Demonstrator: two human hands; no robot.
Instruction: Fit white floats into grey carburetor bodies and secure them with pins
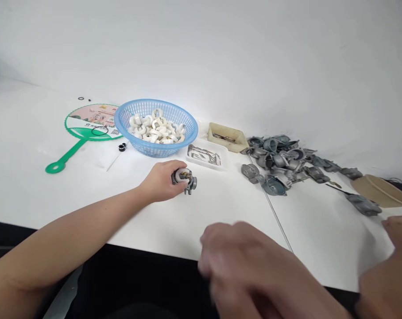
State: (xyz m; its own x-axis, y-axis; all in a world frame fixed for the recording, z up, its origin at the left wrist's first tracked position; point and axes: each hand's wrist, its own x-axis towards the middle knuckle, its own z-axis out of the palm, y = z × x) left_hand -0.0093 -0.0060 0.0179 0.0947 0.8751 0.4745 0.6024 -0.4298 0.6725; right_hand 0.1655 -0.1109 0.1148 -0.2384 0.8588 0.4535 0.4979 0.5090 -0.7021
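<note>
My left hand (161, 180) reaches out over the white table (38, 186), fingers wrapped round a small grey metal part with a white piece on top (185, 178), which rests on the tabletop in front of the blue basket (184, 133). My right hand (247, 266) hangs low at the table's near edge. Motion smears it, so its fingers and anything in them cannot be made out.
The blue basket holds several white curved pieces (156, 129). Beside it lie a clear tray of thin metal pins (206, 156), a beige tray (226, 136) and a heap of grey metal castings (280, 161). A green fan (88, 126) lies left. Another hand (398, 230) shows at the right edge.
</note>
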